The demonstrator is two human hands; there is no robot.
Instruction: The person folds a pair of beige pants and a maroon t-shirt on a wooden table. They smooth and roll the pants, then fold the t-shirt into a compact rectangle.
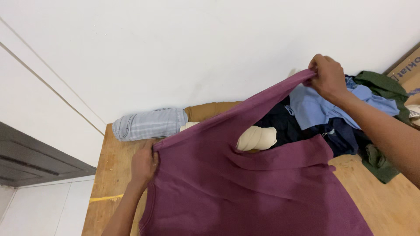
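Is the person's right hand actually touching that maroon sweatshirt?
Touching. The head view shows the right hand closed around a bunched edge of the maroon sweatshirt, lifting it above the wooden table.

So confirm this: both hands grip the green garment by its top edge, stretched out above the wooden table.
Wrong colour. In the head view the left hand and right hand grip a maroon garment by its top edge, stretched above the wooden table. The green garment lies in the pile.

cardboard box [404, 70] | far right edge, against wall | brown, dark lettering, partly cropped
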